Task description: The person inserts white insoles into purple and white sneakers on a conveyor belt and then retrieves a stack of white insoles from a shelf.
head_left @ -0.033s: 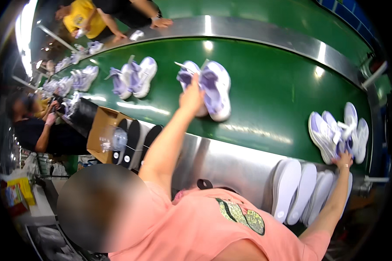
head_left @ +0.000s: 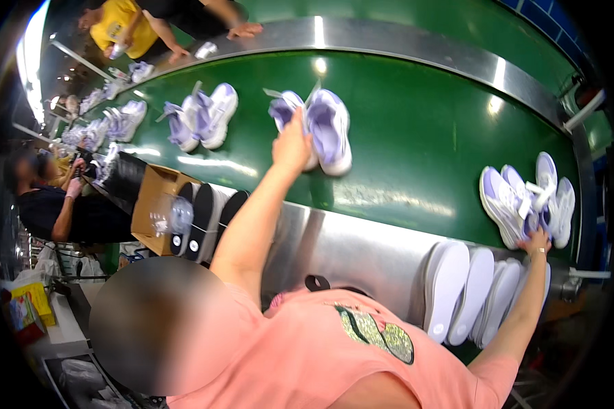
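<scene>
A pair of white and lavender sneakers stands on the green belt [head_left: 396, 129] in front of me. My left hand [head_left: 293, 146] is closed at the side of the left sneaker [head_left: 284, 105], covering part of it; the right sneaker [head_left: 331, 133] is beside it, its opening facing up. Farther right, several sneakers [head_left: 501, 204] of the same kind are bunched together, laces loosely visible. My right hand [head_left: 536, 240] grips the heel end of one sneaker [head_left: 544, 218] there; its fingertips are partly hidden at the shoe's opening.
Stacked pale insoles [head_left: 447, 293] lie on the metal ledge [head_left: 361, 252] close to me, with dark insoles [head_left: 205, 221] and an open cardboard box [head_left: 158, 204] to the left. More sneakers [head_left: 201, 119] line the belt leftward. Co-workers stand at the far side [head_left: 126, 31] and left [head_left: 48, 204].
The whole view has shifted slightly, so things appear a little higher and farther left. Both hands stay on the same sneakers.
</scene>
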A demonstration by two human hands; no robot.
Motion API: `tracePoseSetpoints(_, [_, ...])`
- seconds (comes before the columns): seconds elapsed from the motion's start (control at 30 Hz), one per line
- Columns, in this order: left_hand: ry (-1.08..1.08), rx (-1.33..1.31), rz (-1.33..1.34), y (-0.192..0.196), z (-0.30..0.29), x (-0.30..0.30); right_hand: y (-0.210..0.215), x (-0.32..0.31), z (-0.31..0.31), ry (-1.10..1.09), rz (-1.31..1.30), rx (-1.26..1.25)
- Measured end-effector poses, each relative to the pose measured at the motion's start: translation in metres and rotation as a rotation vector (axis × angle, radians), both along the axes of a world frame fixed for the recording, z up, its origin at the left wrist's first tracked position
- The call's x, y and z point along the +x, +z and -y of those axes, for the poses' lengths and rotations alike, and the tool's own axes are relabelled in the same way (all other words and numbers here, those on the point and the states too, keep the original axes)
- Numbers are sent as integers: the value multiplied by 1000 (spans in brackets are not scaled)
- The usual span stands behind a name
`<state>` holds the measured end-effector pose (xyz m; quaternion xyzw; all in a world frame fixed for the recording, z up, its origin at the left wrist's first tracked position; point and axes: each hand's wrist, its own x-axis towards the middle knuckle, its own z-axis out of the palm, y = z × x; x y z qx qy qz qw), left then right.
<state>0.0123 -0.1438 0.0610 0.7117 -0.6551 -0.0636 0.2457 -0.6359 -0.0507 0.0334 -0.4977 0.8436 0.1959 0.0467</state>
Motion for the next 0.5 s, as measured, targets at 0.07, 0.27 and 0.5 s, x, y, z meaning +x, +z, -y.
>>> tracePoseSetpoints(0.07, [-33,-87,-140,-3,-21,-4,-6,-9,1,22,19,-2])
tracePoseSetpoints(0.27, [-74,23,-273,-49,-105,-6,-17,-19,18,28,205,-239])
tracePoseSetpoints(0.5, [-216,288,-770,-14,-131,-46,99,159,54,258,760,-450])
